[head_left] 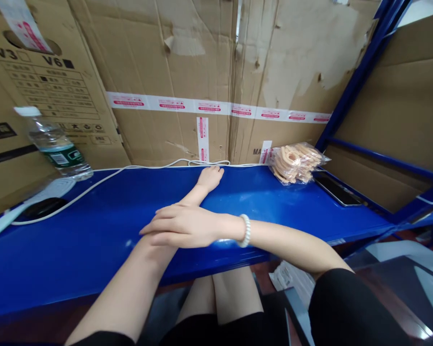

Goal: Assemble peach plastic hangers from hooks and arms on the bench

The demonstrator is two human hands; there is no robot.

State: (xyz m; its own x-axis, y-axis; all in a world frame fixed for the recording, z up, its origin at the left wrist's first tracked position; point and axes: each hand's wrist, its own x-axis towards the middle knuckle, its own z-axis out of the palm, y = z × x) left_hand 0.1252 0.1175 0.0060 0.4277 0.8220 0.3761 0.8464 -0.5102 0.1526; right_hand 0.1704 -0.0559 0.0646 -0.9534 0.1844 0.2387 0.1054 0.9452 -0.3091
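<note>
My left hand [210, 178] rests palm down on the blue tabletop [111, 230], close to the white cable along the back. Its short-looking fingers lie on the surface, slightly apart, and hold nothing. Across my left forearm lies my right hand [187, 226], fingers stretched out and a little spread, touching the skin. A pale beaded bracelet [245, 230] circles the right wrist. To the right of my left hand, a clear plastic bag of peach-coloured ring-shaped parts [296, 162] sits against the cardboard.
A water bottle [63, 149] stands at the left beside a pale fly swatter [54, 189] and a black object [45, 207]. The white cable [104, 179] runs along the back. At the right lies a phone [337, 189]. Cardboard sheets [173, 62] and a blue frame [361, 72] enclose the table.
</note>
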